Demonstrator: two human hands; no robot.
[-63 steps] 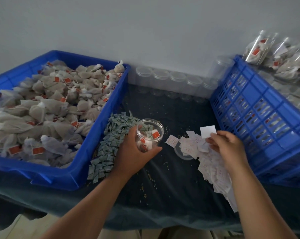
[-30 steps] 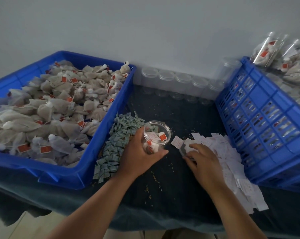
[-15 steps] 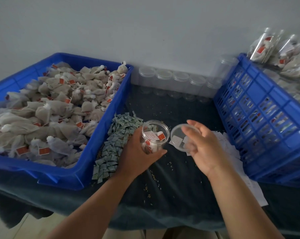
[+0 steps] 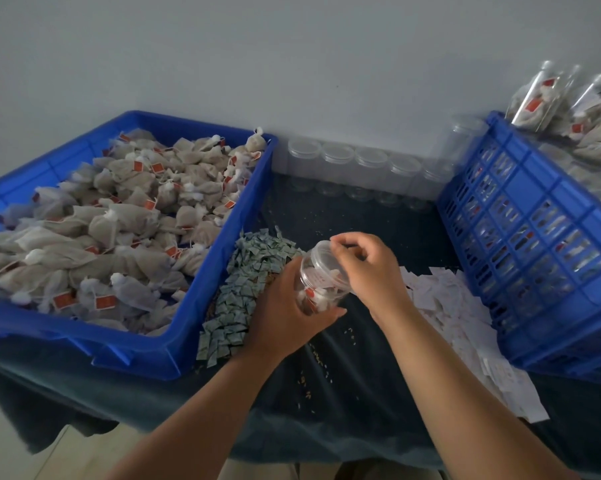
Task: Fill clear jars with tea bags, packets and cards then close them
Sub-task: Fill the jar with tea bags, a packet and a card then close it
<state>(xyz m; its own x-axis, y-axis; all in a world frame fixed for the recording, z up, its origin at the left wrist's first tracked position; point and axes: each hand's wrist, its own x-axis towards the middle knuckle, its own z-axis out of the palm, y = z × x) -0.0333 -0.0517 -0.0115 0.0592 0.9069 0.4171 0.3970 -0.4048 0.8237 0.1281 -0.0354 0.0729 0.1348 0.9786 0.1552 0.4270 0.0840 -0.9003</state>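
Lid-fitting is the step in hand. The left hand grips the clear jar, tilted above the surface, fingers curled round its wall. The right hand pinches the clear lid at the jar's mouth. The lid should probably sit square on the rim before pressing or turning, or it may bind crooked. Green packets and white cards lie just beside, blocking nothing. Empty jars line the wall.

I counted two blue crates, one filled jar mid-frame, and at least five empty jars upper centre.
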